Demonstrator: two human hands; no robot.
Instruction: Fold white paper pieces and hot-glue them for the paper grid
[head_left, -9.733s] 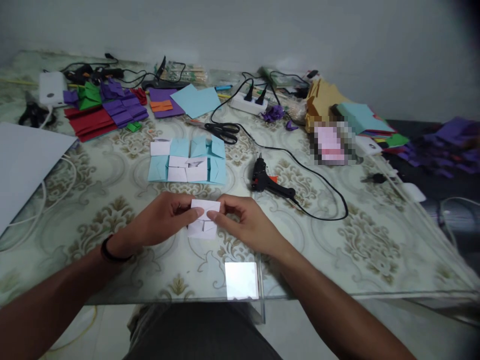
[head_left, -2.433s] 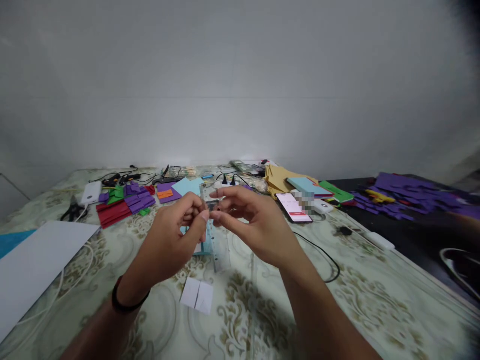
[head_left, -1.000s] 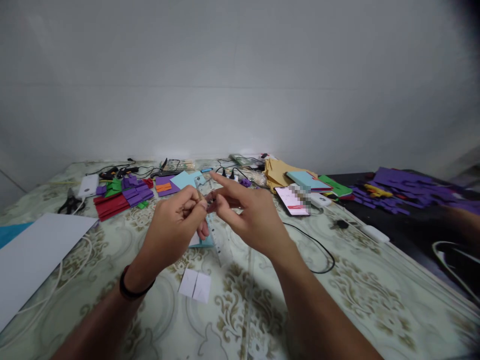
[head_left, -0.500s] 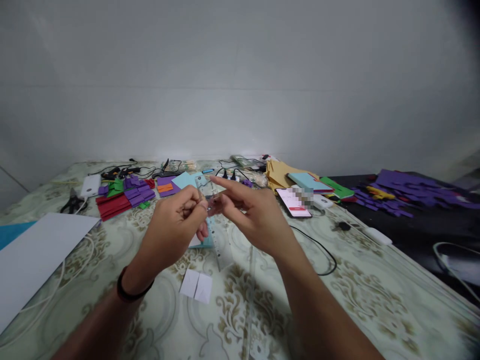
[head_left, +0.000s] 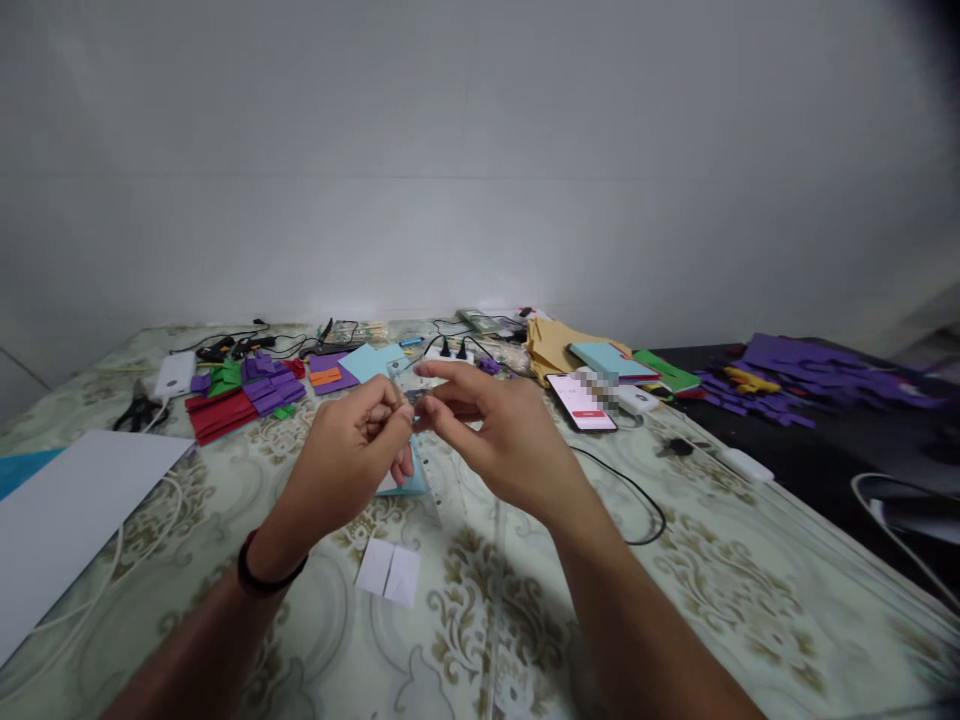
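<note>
My left hand (head_left: 364,435) is closed in a pinch near the middle of the table, on something too small to make out. Close against its fingertips is my right hand (head_left: 495,430), thumb and fingers curled toward a small item I cannot identify. Under and behind the hands lie a clear ruler (head_left: 435,480) and a light blue sheet (head_left: 411,478), both partly hidden. Two small white paper pieces (head_left: 388,571) lie side by side on the patterned cloth, nearer to me.
Red strips (head_left: 220,413), purple strips (head_left: 274,385) and black-handled scissors (head_left: 139,408) lie at the left, behind a large white sheet (head_left: 90,510). A phone (head_left: 574,402) and yellow sheets (head_left: 559,345) are at the right. Purple pieces (head_left: 810,370) cover part of a dark surface.
The right hand's fingers have drawn in closer to the left fingertips. The whole view has shifted slightly, and the left hand keeps its pinch.
</note>
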